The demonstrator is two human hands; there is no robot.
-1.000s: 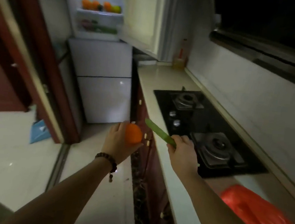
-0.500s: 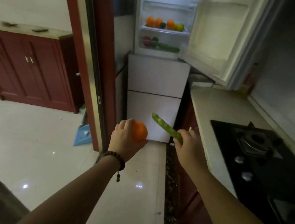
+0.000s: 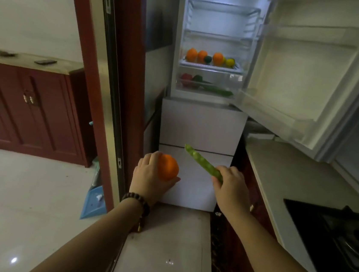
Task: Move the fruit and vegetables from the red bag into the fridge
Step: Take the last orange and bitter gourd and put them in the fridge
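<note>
Ahead, open fridge [image 3: 202,120] beside pale countertop [image 3: 286,170].

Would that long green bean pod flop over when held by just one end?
Probably not. The long green bean pod sticks out straight and up past the right hand, which grips only its lower end, so it seems fairly stiff. It looks slim, so likely light. Its bumpy skin may help the grip.

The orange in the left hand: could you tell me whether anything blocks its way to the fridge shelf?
Nothing visible does. The fridge door is swung open to the right, and only bare floor lies between the orange and the fruit shelf.
</note>
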